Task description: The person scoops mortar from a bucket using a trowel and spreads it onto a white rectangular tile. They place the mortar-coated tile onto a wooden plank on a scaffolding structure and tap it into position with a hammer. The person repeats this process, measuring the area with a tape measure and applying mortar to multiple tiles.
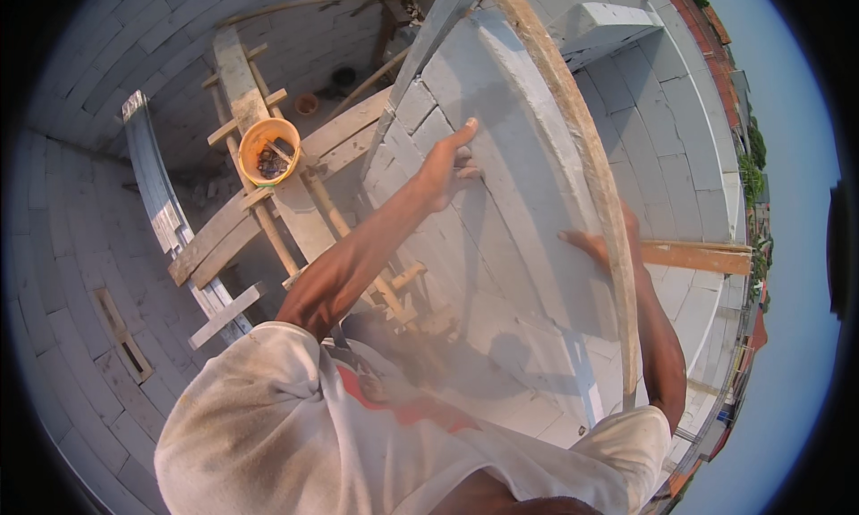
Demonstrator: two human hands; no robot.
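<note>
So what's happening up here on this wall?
A person is standing at the top of a wall of pale grey blocks, looking down on it. Their left hand lies flat against the inner side of the blocks, and their right hand rests on the top face, beside a long wooden strip running along the wall's edge. Neither hand grips anything. Below to the left, an orange bucket sits on a scaffold of wooden planks.

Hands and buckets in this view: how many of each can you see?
Hands: 2, the left hand and right hand, both flat on the grey block wall
Orange buckets: 1
Total: 3
</note>
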